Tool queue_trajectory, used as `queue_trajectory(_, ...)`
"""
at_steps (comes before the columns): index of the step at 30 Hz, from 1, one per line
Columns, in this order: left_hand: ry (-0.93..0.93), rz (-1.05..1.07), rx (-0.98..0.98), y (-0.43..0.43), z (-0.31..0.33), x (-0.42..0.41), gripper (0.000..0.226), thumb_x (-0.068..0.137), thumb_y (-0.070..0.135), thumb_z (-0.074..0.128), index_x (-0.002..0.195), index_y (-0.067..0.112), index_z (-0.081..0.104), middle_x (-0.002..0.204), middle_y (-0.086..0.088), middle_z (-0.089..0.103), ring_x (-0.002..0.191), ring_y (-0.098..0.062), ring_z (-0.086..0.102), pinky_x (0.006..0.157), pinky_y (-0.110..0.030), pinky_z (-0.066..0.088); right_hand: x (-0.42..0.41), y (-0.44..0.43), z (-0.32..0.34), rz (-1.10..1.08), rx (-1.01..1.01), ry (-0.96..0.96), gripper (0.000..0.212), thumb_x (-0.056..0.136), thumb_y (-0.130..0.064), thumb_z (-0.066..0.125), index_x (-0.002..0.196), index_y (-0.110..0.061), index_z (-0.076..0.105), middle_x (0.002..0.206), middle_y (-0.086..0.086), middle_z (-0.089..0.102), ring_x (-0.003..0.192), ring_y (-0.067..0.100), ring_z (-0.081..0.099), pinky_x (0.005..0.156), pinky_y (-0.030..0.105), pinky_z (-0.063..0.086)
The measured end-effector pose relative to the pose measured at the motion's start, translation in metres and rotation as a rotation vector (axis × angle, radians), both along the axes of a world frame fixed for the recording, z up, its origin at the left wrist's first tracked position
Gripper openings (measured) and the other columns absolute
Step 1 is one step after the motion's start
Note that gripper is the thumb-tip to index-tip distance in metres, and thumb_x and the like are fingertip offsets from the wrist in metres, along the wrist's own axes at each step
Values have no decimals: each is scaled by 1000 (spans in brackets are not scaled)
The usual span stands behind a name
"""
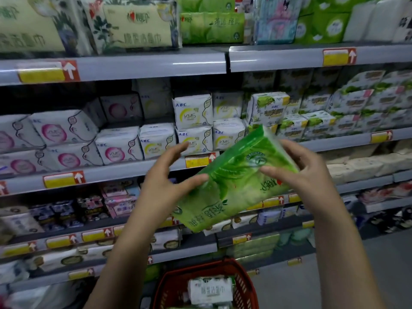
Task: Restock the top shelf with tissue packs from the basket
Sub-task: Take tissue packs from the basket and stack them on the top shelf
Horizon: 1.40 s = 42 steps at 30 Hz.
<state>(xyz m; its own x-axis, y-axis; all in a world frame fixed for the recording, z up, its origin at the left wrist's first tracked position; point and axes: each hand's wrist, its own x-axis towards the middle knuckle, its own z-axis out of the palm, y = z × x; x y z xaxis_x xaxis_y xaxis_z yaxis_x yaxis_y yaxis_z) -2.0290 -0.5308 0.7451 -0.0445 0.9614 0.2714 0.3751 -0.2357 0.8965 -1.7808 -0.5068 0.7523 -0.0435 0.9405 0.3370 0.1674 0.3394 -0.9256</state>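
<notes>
"ABC" in blue and "KMS" stand on the white packs (193, 112) on the second shelf (124, 172); a pink-ringed pack (113, 152) further left shows both too. The shelf-edge price tags (48, 71) bear a white up-arrow on red, their figures unreadable. The white pack (210, 291) in the red basket (244, 286) reads "洁面巾". Print on the green tissue pack (234, 181) is upside down and blurred.

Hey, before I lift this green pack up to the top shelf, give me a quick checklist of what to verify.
1. Right hand grips the green tissue pack: ok.
2. Left hand holding too: not ok, only its thumb touches the pack, fingers spread.
3. Matching green packs on the top shelf: ok.
4. Free slot there: cannot tell.
5. More stock in the basket: ok, a white pack lies inside.
</notes>
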Motion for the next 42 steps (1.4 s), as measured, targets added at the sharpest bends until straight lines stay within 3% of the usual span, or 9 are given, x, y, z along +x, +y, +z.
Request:
queue_trajectory(9, 61, -261, -156, 28, -5, 23, 77, 63, 29, 87, 129, 35, 48, 127, 6, 57, 116, -14, 57, 98, -43, 50, -18, 8, 32, 235, 49, -282, 52, 56, -26, 80, 101, -41, 59, 98, -24, 64, 90, -9, 62, 69, 8, 49)
queue_trajectory(15, -116, -211, -137, 25, -7, 21, 64, 64, 18, 86, 119, 26, 54, 121, 4, 63, 111, -15, 62, 92, -36, 54, -22, 12, 28, 174, 114, -380, 74, 59, -51, 74, 129, -42, 51, 126, -25, 52, 117, -4, 51, 98, 31, 49)
queue_trajectory(20, -427, -63, -45, 22, 1, 8, 61, 51, 22, 80, 106, 32, 56, 111, 10, 64, 96, -9, 67, 73, -25, 57, -12, 10, 6, 102, 127, -76, 67, 74, -49, 67, 134, -53, 36, 141, -25, 44, 131, -5, 39, 105, 29, 35)
queue_trajectory(23, -642, -13, -16, 16, 5, -4, 54, 57, 14, 74, 104, 31, 55, 110, 8, 66, 89, -9, 70, 67, -24, 58, -15, 8, -27, -11, -32, 17, 61, 73, -47, 62, 129, -51, 39, 133, -28, 47, 126, -3, 44, 103, 29, 35)
queue_trajectory(27, -830, 18, -1, 4, 5, -23, 74, 44, 30, 89, 110, 22, 58, 104, 5, 74, 93, -13, 71, 58, -28, 57, -25, 8, -69, -113, -351, 241, 54, 70, -56, 55, 122, -40, 51, 132, -6, 57, 117, 15, 56, 101, 43, 44)
queue_trajectory(29, -919, 55, 12, 3, 5, -29, 55, 58, 28, 79, 108, 23, 57, 98, 7, 75, 96, -16, 70, 56, -31, 57, -33, 5, -78, -15, -458, 383, 62, 67, -59, 60, 123, -33, 54, 128, 0, 61, 113, 19, 60, 94, 43, 50)
queue_trajectory(32, -1011, 84, -6, 3, 0, -25, 46, 68, 17, 64, 114, 23, 56, 105, 5, 74, 94, -13, 70, 59, -36, 59, -44, 4, -76, 135, -445, 492, 100, 45, -73, 77, 130, -27, 52, 122, -1, 66, 109, 19, 64, 83, 42, 56)
queue_trajectory(37, -1143, 47, -81, 2, -9, -22, 127, 22, 31, 99, 136, 18, 46, 117, -7, 70, 101, -24, 69, 78, -53, 55, -48, 4, -66, 218, -340, 411, 113, 32, -60, 89, 134, -34, 48, 123, -10, 65, 114, 14, 61, 92, 37, 51)
queue_trajectory(42, -988, -55, -162, -6, -15, -23, 95, 22, 40, 98, 99, 6, 54, 104, -18, 72, 96, -25, 71, 76, -39, 59, -42, 1, -58, 129, -229, 506, 107, 33, -52, 92, 130, -41, 48, 119, -10, 67, 107, 12, 64, 81, 27, 55)
